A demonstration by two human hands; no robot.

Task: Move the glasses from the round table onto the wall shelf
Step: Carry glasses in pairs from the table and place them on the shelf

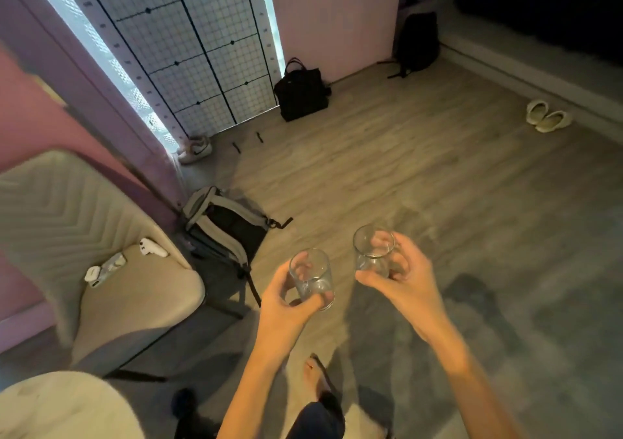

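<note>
The person carries 2 clear, empty drinking glasses above the wood-plank floor [387, 155], 1 in each bare hand. The left hand [286, 298] is curled around the lower part of the left clear tumbler [312, 278], thumb across its near side and fingers showing through the glass from behind; the tumbler tilts slightly with its open mouth up and away. The right hand [403, 278] is wrapped around the right clear tumbler [373, 249], thumb near the base and fingertips visible through the wall near the rim. The 2 glasses are near each other but apart, both held in the air in front of the body. At lower left a curved edge of the pale round table [67, 401] shows. Beside it stands a beige quilted chair [135, 287] with small white items on the seat, and a grey and black backpack [229, 233] lies on the floor just past the chair.
</note>
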